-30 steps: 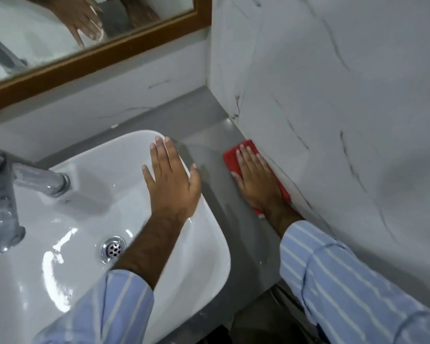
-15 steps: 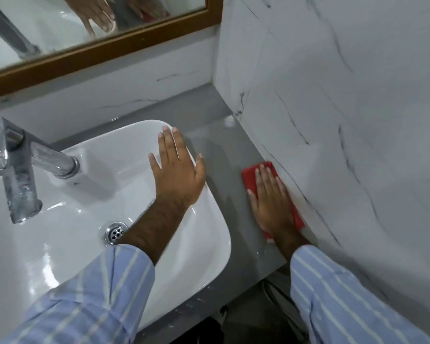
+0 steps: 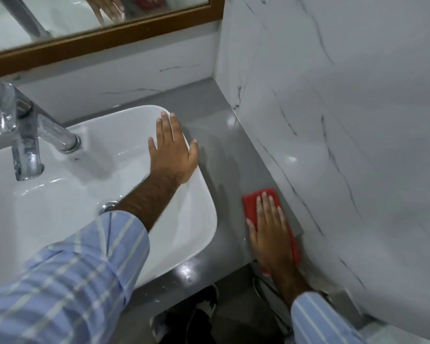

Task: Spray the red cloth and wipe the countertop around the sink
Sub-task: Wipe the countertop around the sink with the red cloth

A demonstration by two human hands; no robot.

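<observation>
1. Head view, looking down: white sink point(image 3: 201, 219) set on a grey counter point(image 3: 224, 155), with marble wall point(image 3: 345, 120) on the right.
2. Right hand point(image 3: 271, 232) lies flat, fingers extended, pressing the red cloth point(image 3: 252, 207) onto the counter strip between sink and wall, near the counter's front edge. The palm covers most of the cloth; only its far end and a thin right edge show.
3. Left hand point(image 3: 174, 152) rests spread and empty on the sink's far right rim, thumb reaching over the counter.
4. Left forearm hides part of the drain point(image 3: 107, 206).
5. Faucet point(image 3: 27, 145) is cut off at the left edge and blurred.
6. Wood-framed mirror point(image 3: 109, 33) is cropped at top; its reflection shows a blurred hand and a red patch.
7. Striped sleeves point(image 3: 72, 281) run out of frame below.
</observation>
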